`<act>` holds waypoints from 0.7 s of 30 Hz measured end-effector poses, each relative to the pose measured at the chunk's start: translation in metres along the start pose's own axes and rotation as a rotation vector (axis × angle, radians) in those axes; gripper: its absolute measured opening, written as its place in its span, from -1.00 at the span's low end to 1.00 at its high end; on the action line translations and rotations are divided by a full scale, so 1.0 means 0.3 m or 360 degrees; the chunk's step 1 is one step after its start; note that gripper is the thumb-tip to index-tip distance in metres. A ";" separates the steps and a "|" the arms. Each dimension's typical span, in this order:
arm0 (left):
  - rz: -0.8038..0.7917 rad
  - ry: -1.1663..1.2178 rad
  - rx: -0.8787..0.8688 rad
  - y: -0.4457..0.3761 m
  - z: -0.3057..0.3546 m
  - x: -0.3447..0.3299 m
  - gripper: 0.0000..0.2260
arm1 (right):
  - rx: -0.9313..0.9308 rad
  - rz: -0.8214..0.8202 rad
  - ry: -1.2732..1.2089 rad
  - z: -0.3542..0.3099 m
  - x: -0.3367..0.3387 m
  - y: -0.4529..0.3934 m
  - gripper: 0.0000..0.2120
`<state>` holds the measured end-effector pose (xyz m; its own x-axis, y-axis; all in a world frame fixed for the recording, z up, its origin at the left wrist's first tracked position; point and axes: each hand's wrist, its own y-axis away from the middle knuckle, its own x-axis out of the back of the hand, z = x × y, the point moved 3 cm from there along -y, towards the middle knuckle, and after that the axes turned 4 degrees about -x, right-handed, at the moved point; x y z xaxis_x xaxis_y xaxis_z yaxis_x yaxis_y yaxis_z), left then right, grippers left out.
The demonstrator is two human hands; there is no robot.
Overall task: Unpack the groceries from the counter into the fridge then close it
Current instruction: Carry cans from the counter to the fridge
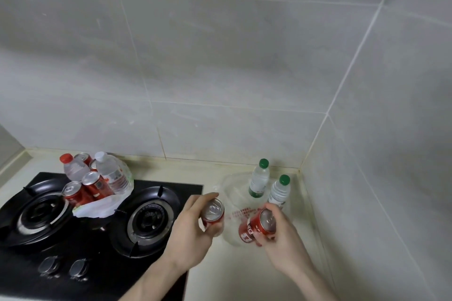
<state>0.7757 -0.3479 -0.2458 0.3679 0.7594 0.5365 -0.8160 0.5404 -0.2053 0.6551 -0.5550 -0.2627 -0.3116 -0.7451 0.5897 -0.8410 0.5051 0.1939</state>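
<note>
My left hand (193,227) grips a red soda can (213,212) upright above the counter. My right hand (278,234) holds a second red can (256,226), tilted to the left. Both cans hover over a clear plastic bag (234,190) in the counter's corner. In that bag stand two water bottles with green caps (259,182) (280,192). A white bag (97,208) on the hob holds several red cans (73,193) and two larger water bottles (112,176). The fridge is out of view.
A black two-burner gas hob (146,220) fills the left of the cream counter (232,273), with two knobs (63,266) at its front. Grey tiled walls (367,178) close off the back and the right side, meeting in a corner behind the green-capped bottles.
</note>
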 end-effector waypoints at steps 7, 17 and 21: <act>-0.0095 0.0160 0.0100 0.069 -0.007 0.163 -0.33 | -0.0003 0.0079 -0.0112 -0.082 -0.020 0.140 -0.38; -0.0538 0.0170 -0.0161 0.018 -0.087 0.230 -0.35 | -0.0310 0.0570 -0.0250 -0.184 -0.149 0.413 -0.46; -0.0789 0.0216 -0.0329 0.044 -0.028 0.207 -0.42 | -0.0495 0.0780 -0.0220 -0.203 -0.172 0.593 -0.43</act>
<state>0.7915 -0.2904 -0.2221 0.7510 0.4284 0.5025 -0.4310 0.8945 -0.1186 0.5486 -0.4001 -0.2108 -0.7027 -0.4322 0.5652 -0.4221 0.8927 0.1579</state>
